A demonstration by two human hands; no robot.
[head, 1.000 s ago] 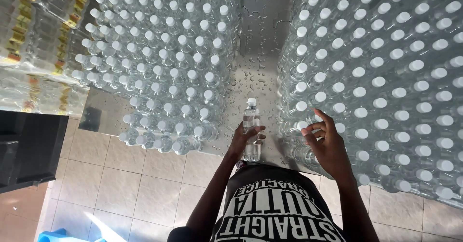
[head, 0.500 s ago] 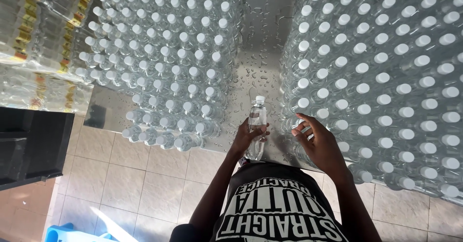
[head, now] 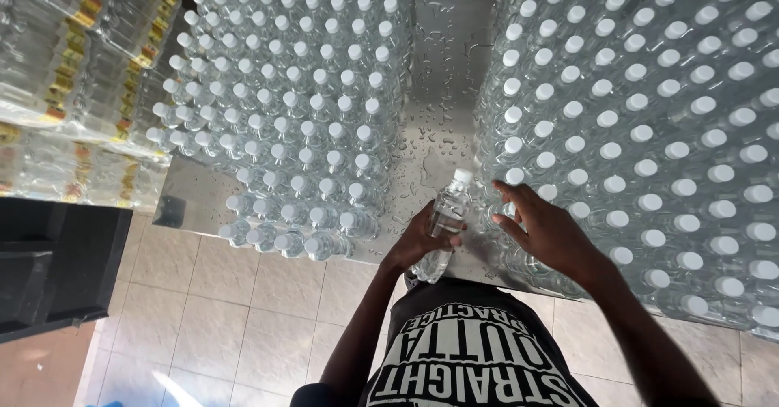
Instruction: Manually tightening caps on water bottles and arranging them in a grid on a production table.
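Gripping a clear plastic bottle with a white cap, the left hand wraps its fingers around the lower body and holds it tilted, cap pointing up and to the right, above the near edge of the wet metal tabletop. Right hand is empty, fingers spread, hovering just right of the bottle and close to the nearest caps of the right block of bottles; touching them or not, cannot tell. Bottle sits in the bare gap between that block and the left block of bottles, both tightly packed, white caps up. Water droplets dot the gap. Shrink-wrapped bottle packs are stacked far left. Tiled floor below, dark bin at lower left.
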